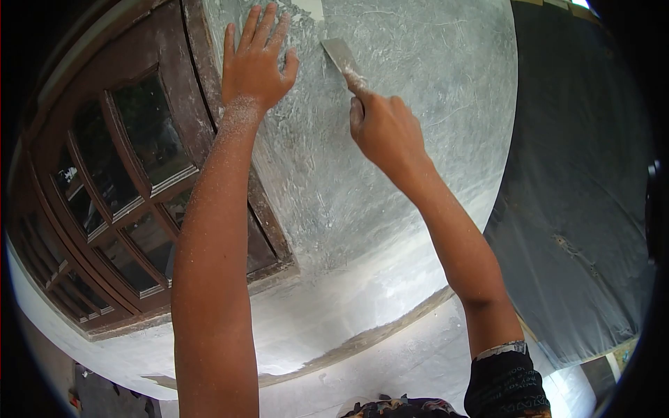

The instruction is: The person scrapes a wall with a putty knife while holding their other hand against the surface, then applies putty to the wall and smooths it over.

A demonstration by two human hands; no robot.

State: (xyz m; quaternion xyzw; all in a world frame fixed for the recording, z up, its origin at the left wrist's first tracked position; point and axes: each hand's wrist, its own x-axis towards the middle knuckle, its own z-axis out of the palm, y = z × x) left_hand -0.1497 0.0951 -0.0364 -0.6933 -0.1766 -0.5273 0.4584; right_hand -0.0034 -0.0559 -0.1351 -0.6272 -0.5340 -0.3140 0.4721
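Observation:
My right hand (pixel 390 132) is wrapped round the handle of a putty knife (pixel 340 56), its flat metal blade pointing up and to the left against the grey wall (pixel 390 202). White dust or paste clings to the lower part of the blade. To the left, my left hand (pixel 258 66) lies flat on the wall with its fingers spread, close to the window frame. White powder coats its wrist and fingertips. Above, at the top edge of the view, a paler patch (pixel 306 8) shows on the wall.
A brown wooden window (pixel 125 202) with glass panes fills the left side. On the right hangs a dark sheet (pixel 571 195). Below the grey area the wall turns white (pixel 348 306), with a ledge edge beneath it.

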